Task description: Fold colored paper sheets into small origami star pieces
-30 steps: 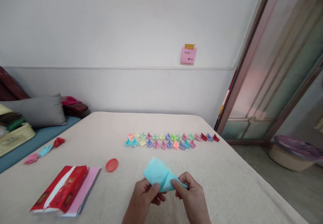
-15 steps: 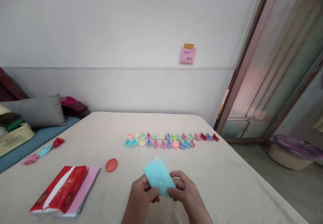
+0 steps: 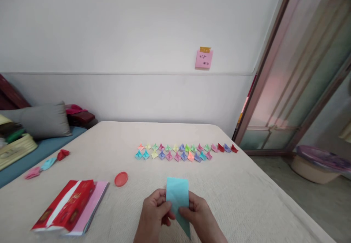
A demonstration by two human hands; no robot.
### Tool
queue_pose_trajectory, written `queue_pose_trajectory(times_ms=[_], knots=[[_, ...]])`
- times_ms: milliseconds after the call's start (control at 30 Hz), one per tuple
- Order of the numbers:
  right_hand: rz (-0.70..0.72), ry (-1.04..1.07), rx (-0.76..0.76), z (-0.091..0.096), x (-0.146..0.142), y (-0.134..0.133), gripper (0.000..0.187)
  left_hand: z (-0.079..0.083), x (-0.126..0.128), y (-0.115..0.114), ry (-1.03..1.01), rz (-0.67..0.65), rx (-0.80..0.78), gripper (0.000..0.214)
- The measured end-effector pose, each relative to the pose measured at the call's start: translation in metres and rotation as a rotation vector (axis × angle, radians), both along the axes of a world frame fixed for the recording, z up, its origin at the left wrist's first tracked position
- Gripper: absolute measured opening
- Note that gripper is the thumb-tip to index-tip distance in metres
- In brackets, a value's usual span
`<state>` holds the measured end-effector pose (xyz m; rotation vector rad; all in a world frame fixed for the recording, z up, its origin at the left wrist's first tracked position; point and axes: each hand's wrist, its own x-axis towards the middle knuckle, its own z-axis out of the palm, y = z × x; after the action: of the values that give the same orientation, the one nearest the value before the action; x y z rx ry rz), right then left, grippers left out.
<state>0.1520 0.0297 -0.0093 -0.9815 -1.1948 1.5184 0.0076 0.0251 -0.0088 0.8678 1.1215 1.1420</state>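
A folded piece of light blue paper (image 3: 177, 192) is held between both hands above the table's near side. Its top edge is straight and a pointed corner hangs down at the lower right. My left hand (image 3: 157, 210) pinches the left edge, thumb in front and fingers behind. My right hand (image 3: 199, 212) grips the right side, with its thumb pressed on the front of the paper. Beyond the hands, small folded paper boats (image 3: 177, 156) in many colours stand in two rows.
A red round lid (image 3: 121, 179) lies left of the hands. Nearer the left front are a red packet (image 3: 65, 204) and coloured paper sheets (image 3: 91, 208). Crumpled-looking paper pieces (image 3: 48, 164) lie along the left edge. A wall with a pink note (image 3: 203, 59) stands behind the cloth-covered table (image 3: 241, 195).
The blue paper has turned from a tilted position to upright, and its point now hangs downward. Both hands have shifted their grip slightly and stand closer together.
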Motion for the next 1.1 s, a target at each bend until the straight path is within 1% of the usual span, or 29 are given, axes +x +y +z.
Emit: queue_pose_trajectory(times_ms=[100,167,267,333,400,467,533,633,700,800,867,933,1000,1100], knots=[[-0.023,-0.099,0.057,-0.003,-0.002,0.0,0.011,-0.001,0.0,-0.003,-0.061,0.036,-0.066,0.02],[-0.052,-0.184,0.073,-0.003,-0.001,0.002,0.01,0.0,-0.001,-0.005,-0.077,0.038,-0.071,0.021],[-0.161,-0.335,0.128,0.0,0.003,0.004,0.007,0.002,-0.002,-0.007,-0.079,0.02,-0.049,0.026],[-0.208,-0.379,0.148,0.001,0.005,0.005,0.007,0.005,-0.004,-0.007,-0.063,0.0,-0.048,0.031],[-0.182,-0.346,0.075,0.0,0.007,0.005,0.013,0.007,-0.004,-0.007,-0.047,-0.02,-0.059,0.033],[-0.141,-0.254,-0.036,-0.004,0.006,0.004,0.024,0.01,-0.004,-0.007,-0.044,-0.033,-0.058,0.033],[-0.136,-0.154,-0.082,-0.007,0.005,0.003,0.027,0.012,-0.002,-0.007,-0.061,-0.046,-0.029,0.031],[-0.193,-0.085,-0.068,-0.009,0.006,0.002,0.02,0.014,-0.001,-0.007,-0.068,-0.076,0.053,0.028],[-0.222,-0.061,-0.05,-0.006,0.007,0.002,0.014,0.014,-0.002,-0.007,0.0,-0.081,0.137,0.029],[-0.236,-0.006,0.005,-0.001,0.008,-0.001,0.01,0.013,-0.004,-0.006,0.203,-0.033,0.31,0.026],[-0.246,0.011,0.066,0.002,0.008,-0.003,0.009,0.011,-0.004,-0.007,0.342,0.031,0.425,0.024],[-0.257,-0.014,0.137,0.004,0.007,-0.005,0.009,0.008,-0.003,-0.009,0.412,0.11,0.511,0.022],[-0.272,-0.051,0.186,0.005,0.005,-0.006,0.013,0.006,-0.001,-0.012,0.424,0.182,0.531,0.019],[-0.3,-0.07,0.207,0.005,0.004,-0.007,0.021,0.005,0.003,-0.017,0.429,0.262,0.478,0.024]])
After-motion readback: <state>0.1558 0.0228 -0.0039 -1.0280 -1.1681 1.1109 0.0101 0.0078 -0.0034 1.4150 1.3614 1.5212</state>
